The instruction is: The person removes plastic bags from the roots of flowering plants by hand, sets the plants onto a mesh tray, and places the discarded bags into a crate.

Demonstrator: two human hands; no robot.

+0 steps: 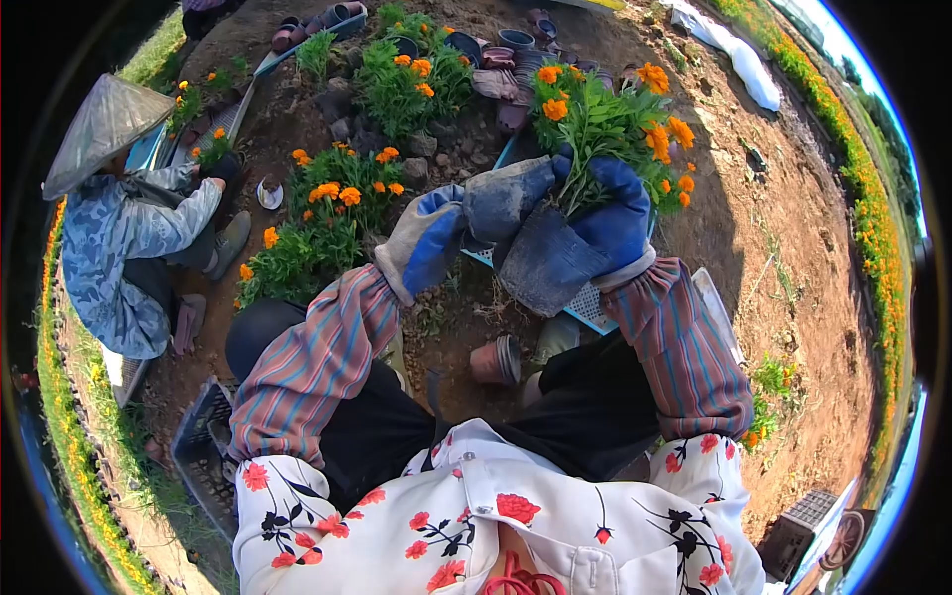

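Note:
My left hand (426, 238), in a blue and grey work glove, is closed on the rim of a dark plastic pot (506, 198) lying on its side. My right hand (615, 213), gloved the same way, grips a potted marigold (605, 134) with orange blooms. The marigold's soil-smeared pot (545, 263) tilts down toward my lap, touching or very near the other pot; I cannot tell which. Some of my right fingers are hidden behind leaves. Beneath both hands, a light blue crate (587, 309) shows in part. On the soil between my feet lies a small reddish pot (494, 360).
Marigold clumps (327, 213) stand at left, with more marigolds (412, 84) behind. Used pots (511, 74) are heaped at the far side. A co-worker (129, 238) in a conical hat crouches at left. A dark crate (203, 446) sits beside my left leg.

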